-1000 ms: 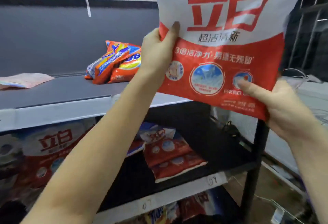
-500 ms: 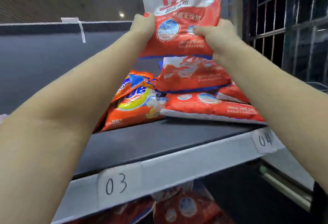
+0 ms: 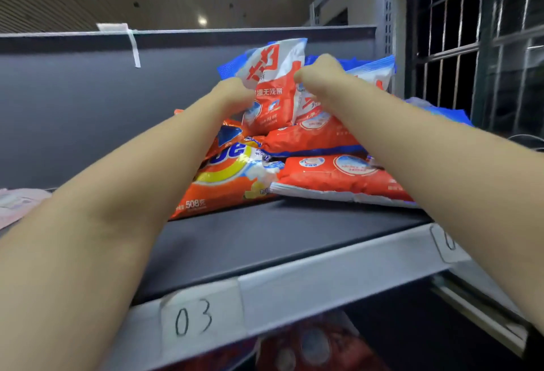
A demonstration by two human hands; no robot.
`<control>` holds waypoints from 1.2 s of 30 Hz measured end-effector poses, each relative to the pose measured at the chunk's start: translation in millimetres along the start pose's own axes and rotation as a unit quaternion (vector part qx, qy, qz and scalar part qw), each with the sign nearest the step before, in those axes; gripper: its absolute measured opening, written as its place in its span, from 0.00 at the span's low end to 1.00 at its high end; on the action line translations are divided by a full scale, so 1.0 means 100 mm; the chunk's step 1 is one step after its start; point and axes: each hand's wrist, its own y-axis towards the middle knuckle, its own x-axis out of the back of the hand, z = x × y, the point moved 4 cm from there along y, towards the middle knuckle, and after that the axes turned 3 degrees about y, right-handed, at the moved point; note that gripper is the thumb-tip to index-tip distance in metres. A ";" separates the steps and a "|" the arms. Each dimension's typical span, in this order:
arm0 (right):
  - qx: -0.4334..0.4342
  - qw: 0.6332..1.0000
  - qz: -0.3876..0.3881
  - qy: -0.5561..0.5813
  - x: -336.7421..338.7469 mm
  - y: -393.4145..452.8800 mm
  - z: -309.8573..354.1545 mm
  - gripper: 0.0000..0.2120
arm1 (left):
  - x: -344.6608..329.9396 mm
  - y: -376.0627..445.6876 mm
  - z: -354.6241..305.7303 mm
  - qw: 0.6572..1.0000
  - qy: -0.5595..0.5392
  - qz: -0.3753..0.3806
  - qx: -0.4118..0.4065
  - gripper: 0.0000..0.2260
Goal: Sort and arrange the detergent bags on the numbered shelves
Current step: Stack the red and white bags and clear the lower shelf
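Shelf [image 3: 294,241] labelled "03" [image 3: 194,317], both hands [image 3: 235,94] gripping red-white detergent bag [image 3: 273,88], "508克" bag [image 3: 223,182] beside.

Both hands [image 3: 273,88] around a red-white detergent bag [image 3: 272,88] atop the stack [image 3: 329,161].

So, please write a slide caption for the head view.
Both hands, left hand and right hand, set a red-and-white detergent bag onto the stack on the shelf.

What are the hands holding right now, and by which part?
Both hands, left hand and right hand, grip the red and white detergent bag by its left and right side edges.
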 end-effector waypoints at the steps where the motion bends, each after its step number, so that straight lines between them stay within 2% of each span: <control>1: 0.023 0.999 -0.015 -0.020 0.07 -0.07 0.03 0.07 | 0.08 -0.11 -0.04 0.999 0.031 -0.019 -0.016 0.15; 5: 0.121 0.987 -0.032 -0.105 0.29 -0.59 0.05 0.18 | 0.28 -0.66 -0.24 0.993 0.084 -0.053 -0.071 0.13; 11: 0.200 0.972 0.031 -0.122 0.53 -1.63 -0.16 0.19 | 0.43 -1.90 -0.56 0.981 0.065 -0.112 -0.145 0.13; 15: 0.264 0.957 0.030 -0.117 0.72 -2.41 -0.41 0.17 | 0.35 -2.82 -0.58 0.964 0.002 -0.154 -0.218 0.16; 18: 0.258 0.960 0.043 -0.104 0.75 -2.96 -0.73 0.16 | 0.12 -3.48 -0.46 0.960 -0.028 -0.156 -0.231 0.18; 22: 0.166 0.972 0.109 -0.128 0.59 -3.38 -1.37 0.18 | -0.46 -3.98 -0.10 0.984 -0.031 -0.075 -0.159 0.13; 26: 0.049 0.969 0.170 -0.172 0.24 -3.42 -2.06 0.16 | -1.18 -4.11 0.30 0.998 -0.003 0.063 -0.023 0.11; 29: -0.037 0.959 0.210 -0.187 -0.04 -3.32 -2.49 0.13 | -1.67 -4.07 0.59 0.987 -0.021 0.150 0.061 0.13; 32: -0.050 0.933 0.277 -0.226 -0.31 -3.11 -2.76 0.23 | -2.06 -3.95 0.89 0.975 -0.076 0.175 0.117 0.14; 35: -0.065 0.931 0.267 -0.241 -0.50 -2.76 -3.04 0.18 | -2.39 -3.76 1.17 0.961 -0.104 0.192 0.171 0.17; 36: -0.094 0.935 0.252 -0.233 -0.55 -2.65 -3.15 0.18 | -2.48 -3.69 1.24 0.953 -0.115 0.204 0.194 0.18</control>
